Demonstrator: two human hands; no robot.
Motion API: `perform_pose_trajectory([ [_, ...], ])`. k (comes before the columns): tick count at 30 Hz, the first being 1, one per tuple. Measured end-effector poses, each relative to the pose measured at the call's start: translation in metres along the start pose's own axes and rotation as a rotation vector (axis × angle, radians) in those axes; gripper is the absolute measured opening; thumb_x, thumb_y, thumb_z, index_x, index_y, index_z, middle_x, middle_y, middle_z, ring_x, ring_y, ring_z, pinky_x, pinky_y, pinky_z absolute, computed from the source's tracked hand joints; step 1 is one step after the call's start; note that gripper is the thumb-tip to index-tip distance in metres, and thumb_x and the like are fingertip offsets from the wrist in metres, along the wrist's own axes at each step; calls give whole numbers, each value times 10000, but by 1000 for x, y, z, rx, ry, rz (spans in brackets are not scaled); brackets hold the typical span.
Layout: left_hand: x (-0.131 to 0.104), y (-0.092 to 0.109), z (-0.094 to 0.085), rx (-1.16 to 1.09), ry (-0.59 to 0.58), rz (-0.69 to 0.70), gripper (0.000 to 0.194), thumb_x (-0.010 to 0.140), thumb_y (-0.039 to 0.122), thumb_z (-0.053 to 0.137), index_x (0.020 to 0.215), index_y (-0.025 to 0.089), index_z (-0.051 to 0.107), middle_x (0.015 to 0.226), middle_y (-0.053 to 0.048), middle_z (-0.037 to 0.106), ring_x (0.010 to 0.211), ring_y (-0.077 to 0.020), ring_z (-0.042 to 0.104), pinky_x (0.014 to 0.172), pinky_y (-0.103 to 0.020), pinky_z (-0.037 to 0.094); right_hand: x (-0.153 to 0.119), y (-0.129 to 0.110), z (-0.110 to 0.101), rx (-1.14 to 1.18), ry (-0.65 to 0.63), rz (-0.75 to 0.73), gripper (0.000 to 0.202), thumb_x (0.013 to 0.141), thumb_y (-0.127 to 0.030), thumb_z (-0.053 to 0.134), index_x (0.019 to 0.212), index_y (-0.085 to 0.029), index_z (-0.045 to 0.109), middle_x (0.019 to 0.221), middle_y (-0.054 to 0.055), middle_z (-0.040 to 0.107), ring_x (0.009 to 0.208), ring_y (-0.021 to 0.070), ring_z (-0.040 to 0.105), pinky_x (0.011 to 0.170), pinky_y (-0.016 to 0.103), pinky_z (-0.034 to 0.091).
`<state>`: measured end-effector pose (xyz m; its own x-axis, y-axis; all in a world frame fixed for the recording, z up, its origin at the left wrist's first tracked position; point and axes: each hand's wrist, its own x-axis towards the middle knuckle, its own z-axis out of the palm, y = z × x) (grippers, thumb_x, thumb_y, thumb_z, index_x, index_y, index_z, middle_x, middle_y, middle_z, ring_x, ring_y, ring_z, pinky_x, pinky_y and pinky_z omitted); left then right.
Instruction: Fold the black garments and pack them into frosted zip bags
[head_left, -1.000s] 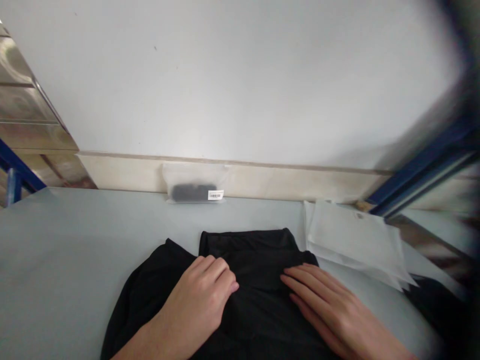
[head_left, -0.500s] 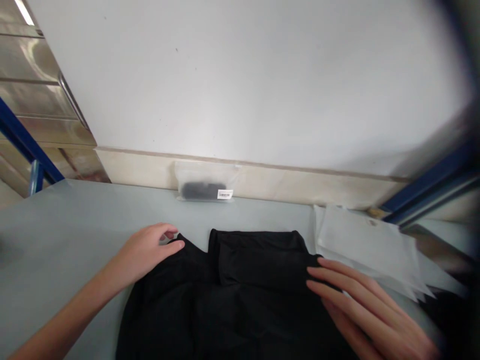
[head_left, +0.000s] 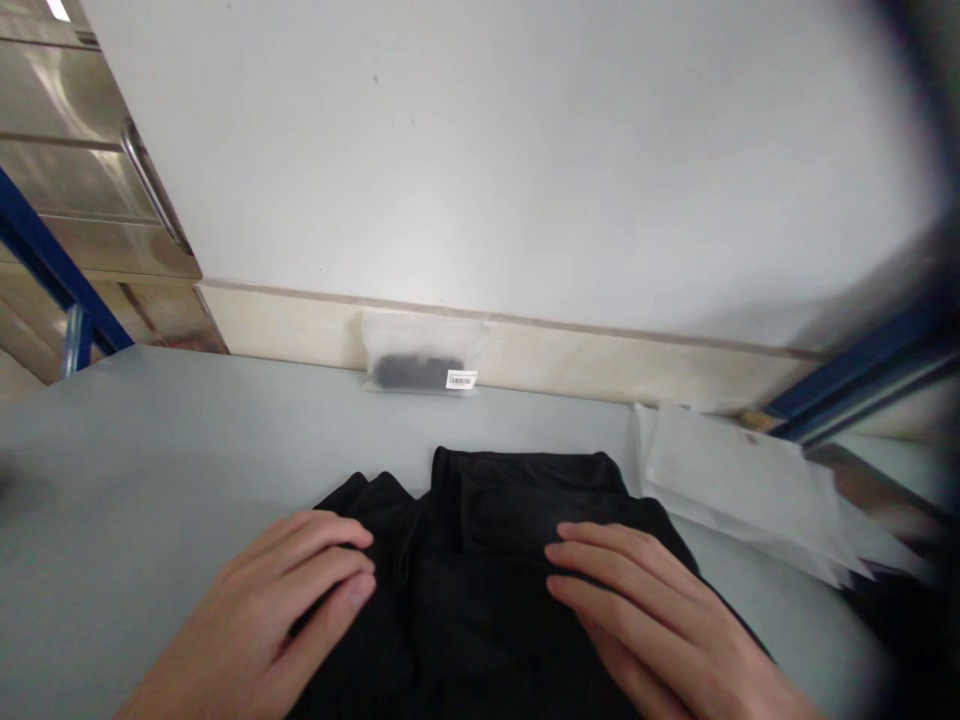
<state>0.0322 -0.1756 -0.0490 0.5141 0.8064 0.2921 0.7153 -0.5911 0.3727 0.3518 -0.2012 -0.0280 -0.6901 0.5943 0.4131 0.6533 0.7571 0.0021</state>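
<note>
A black cloth garment [head_left: 480, 620] lies on the grey tabletop in front of me, with a folded flap along its far edge. On its left side rests my left hand [head_left: 277, 610], open, the fingers stretched out over the bunched fabric and the thumb a little below them. My right hand [head_left: 652, 610] lies open on the right part of the garment, fingers stretched and slightly apart just below the flap. The palms hide parts of the cloth, and its near end runs out of view.
A clear bag [head_left: 420, 365] with a dark item and a barcode label leans against the wall behind the garment. Several translucent plastic bags [head_left: 742, 480] are stacked at the right. Blue frame posts [head_left: 56, 260] stand at both sides of the table [head_left: 150, 460].
My left hand has come from the garment's upper left corner down onto the cloth, and that corner is now folded inward. My right hand has moved left across the fabric.
</note>
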Motion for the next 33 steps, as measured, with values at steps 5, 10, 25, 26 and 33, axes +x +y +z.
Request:
perform_pose_trajectory([
  [5, -8, -3, -7, -29, -119, -591, 443, 842, 606, 337, 869, 268, 622, 775, 3, 644, 711, -211, 610, 667, -327, 448, 9, 0, -5, 35, -10, 34, 331, 867, -107, 468, 1179, -178, 550, 1190, 74, 586, 1192, 215, 463, 976, 348, 451],
  [10, 5, 4, 3, 32, -313, -760, 526, 830, 547, 319, 1172, 185, 489, 766, -35, 623, 727, -256, 621, 708, -396, 421, 0, 3, 1, 81, -31, 64, 334, 870, -97, 472, 1189, -180, 529, 1194, 75, 574, 1206, 207, 440, 974, 333, 452],
  [25, -20, 0, 24, 111, 141, -397, 361, 861, 496, 389, 841, 254, 657, 1027, -51, 671, 954, -252, 642, 845, -410, 512, 79, -28, 26, 181, -155, -144, 228, 922, -215, 471, 1108, -125, 567, 1067, 78, 601, 1056, 222, 487, 985, 377, 350],
  [26, -19, 1, 24, 101, 140, -431, 373, 855, 511, 390, 820, 238, 643, 965, -58, 684, 916, -263, 649, 826, -432, 515, 84, -33, 35, 142, -172, -186, 229, 923, -243, 479, 1082, -113, 579, 1031, 79, 606, 1022, 227, 496, 994, 386, 334],
  [33, -13, 6, 21, 119, 250, -477, 327, 804, 520, 444, 820, 223, 580, 783, -54, 682, 740, -260, 656, 673, -403, 518, 76, -51, 68, 79, -193, -143, 443, 919, -465, 461, 1022, -69, 630, 965, 112, 641, 954, 261, 530, 940, 372, 355],
])
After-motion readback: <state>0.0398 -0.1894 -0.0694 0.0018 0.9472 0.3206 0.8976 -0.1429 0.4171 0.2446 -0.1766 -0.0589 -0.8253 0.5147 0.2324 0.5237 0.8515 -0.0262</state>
